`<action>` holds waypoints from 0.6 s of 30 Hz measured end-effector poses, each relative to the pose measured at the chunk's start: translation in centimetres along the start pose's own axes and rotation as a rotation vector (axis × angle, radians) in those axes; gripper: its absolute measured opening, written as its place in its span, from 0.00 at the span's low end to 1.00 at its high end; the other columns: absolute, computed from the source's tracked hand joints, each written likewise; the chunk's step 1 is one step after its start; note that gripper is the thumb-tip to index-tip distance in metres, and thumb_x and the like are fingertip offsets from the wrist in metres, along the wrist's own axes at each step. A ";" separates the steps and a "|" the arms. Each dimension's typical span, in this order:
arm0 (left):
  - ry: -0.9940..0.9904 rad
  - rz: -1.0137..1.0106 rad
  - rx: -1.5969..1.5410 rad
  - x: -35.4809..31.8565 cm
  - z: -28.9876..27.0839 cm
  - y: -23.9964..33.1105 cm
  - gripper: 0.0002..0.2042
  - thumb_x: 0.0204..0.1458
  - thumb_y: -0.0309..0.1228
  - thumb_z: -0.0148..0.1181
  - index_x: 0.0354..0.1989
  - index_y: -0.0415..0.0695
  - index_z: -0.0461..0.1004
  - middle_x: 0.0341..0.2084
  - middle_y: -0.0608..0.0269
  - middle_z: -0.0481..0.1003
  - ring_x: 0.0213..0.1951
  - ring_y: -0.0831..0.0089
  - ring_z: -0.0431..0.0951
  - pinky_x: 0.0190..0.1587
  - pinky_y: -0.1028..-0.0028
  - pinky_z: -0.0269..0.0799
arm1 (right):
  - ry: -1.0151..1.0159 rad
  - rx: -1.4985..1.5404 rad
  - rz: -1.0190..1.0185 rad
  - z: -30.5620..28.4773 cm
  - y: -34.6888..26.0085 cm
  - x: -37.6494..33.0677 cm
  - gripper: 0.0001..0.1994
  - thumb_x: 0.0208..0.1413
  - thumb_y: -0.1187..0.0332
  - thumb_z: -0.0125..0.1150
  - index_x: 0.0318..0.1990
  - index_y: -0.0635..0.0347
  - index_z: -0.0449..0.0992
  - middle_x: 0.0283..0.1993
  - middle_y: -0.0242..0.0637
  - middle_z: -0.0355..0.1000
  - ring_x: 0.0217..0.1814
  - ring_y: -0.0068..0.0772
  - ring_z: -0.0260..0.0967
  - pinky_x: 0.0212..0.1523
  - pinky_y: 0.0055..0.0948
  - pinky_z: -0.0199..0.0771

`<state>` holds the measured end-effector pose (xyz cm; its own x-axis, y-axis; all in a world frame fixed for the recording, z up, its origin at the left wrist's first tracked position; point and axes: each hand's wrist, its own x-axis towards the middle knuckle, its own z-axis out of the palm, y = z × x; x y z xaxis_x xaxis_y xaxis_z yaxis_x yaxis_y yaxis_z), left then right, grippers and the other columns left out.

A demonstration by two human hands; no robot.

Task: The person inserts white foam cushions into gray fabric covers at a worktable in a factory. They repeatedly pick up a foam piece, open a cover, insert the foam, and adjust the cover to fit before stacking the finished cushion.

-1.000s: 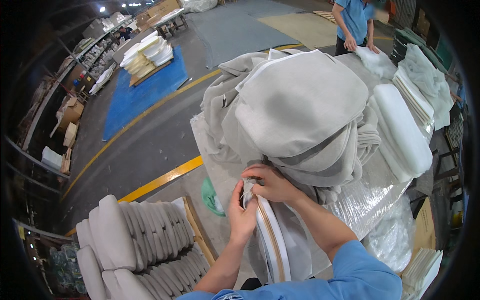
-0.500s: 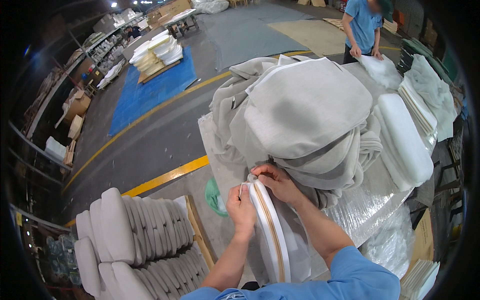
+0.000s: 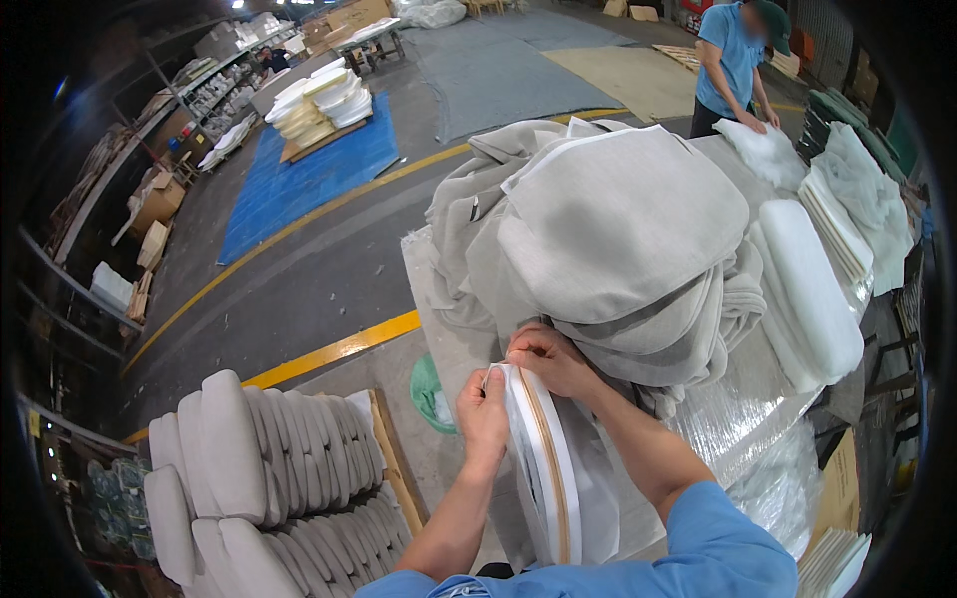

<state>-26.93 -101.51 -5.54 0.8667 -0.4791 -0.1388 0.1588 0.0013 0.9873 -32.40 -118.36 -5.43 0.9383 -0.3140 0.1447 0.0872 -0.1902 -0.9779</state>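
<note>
In front of me a light grey cushion cover [image 3: 588, 488] stands on edge, its white side band carrying a tan zipper strip [image 3: 546, 448]. My left hand [image 3: 483, 414] pinches the cover's far end from the left, thumb up. At the same end my right hand [image 3: 551, 361] has its fingers curled in a pinch on the cover's corner, close to the zipper's end. The exact bit between the right fingertips is hidden. Just beyond my hands rises a big heap of grey fabric covers [image 3: 618, 219], which lies on the worktable [image 3: 688, 439].
Filled grey cushions [image 3: 234, 448] stand in rows on a pallet at the left. A green bag [image 3: 429, 394] sits on the floor beside the table. White padding [image 3: 807, 289] lies at the table's right. Across the table a co-worker [image 3: 733, 60] handles white wadding [image 3: 763, 149].
My right fingers have curled in more tightly at the cover's end, while my left hand keeps its pinch. The whole view has shifted slightly. The co-worker's hands have moved a little over the wadding.
</note>
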 end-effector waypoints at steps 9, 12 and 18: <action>0.079 0.200 0.099 -0.6 1.0 0.3 0.05 0.65 0.25 0.61 0.41 0.35 0.78 0.41 0.56 0.82 0.41 0.73 0.80 0.47 0.73 0.74 | 0.212 -0.133 -0.117 2.5 -0.9 -1.8 0.04 0.65 0.70 0.65 0.41 0.62 0.80 0.51 0.37 0.79 0.51 0.31 0.75 0.52 0.31 0.74; 0.178 0.335 0.235 -0.9 2.0 0.5 0.05 0.65 0.24 0.59 0.37 0.36 0.75 0.40 0.51 0.80 0.43 0.65 0.80 0.49 0.68 0.74 | 0.363 -0.039 -0.143 4.5 -0.7 -2.4 0.03 0.65 0.74 0.65 0.41 0.62 0.78 0.50 0.37 0.80 0.48 0.31 0.77 0.48 0.27 0.76; 0.198 0.447 0.261 -1.5 3.1 0.9 0.06 0.65 0.23 0.57 0.34 0.36 0.73 0.39 0.49 0.77 0.45 0.56 0.79 0.51 0.62 0.73 | 0.513 -0.011 -0.127 5.6 -0.3 -3.5 0.02 0.64 0.75 0.65 0.40 0.63 0.79 0.47 0.39 0.81 0.50 0.34 0.79 0.52 0.29 0.77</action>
<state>-29.53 -103.54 -4.20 0.8992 -0.3075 0.3114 -0.3457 -0.0629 0.9362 -33.80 -112.01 -6.52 0.6361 -0.7023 0.3198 0.1836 -0.2648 -0.9467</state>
